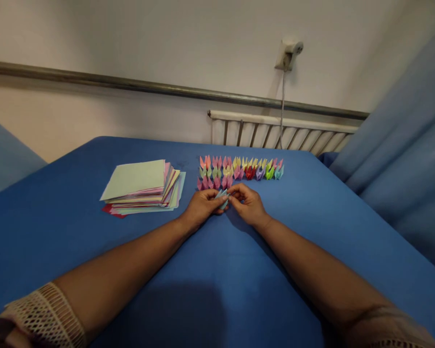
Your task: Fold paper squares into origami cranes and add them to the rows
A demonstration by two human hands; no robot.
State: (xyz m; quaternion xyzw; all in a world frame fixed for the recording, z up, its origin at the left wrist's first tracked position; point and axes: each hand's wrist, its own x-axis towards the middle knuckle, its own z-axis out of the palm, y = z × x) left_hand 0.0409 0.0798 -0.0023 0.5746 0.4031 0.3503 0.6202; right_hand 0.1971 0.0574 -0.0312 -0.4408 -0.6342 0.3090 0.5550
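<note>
Between my two hands is a small light-blue folded paper (223, 197), held just above the blue table. My left hand (204, 205) grips it from the left, thumb on top. From the right, the fingertips of my right hand (249, 203) pinch its edge. Fingers cover part of the folds. Right behind my hands stand rows of small origami cranes (250, 172) in pink, yellow, green, red, purple and light blue. The front row is shorter than those behind it and sits close to my left fingers.
A stack of coloured paper sheets (137, 181) lies to the left on the blue table (203, 299). Past the table's far edge are a radiator (268, 128), a metal rail (148, 86) and a wall socket (285, 55) with a cord. A blue curtain (402, 145) hangs at the right.
</note>
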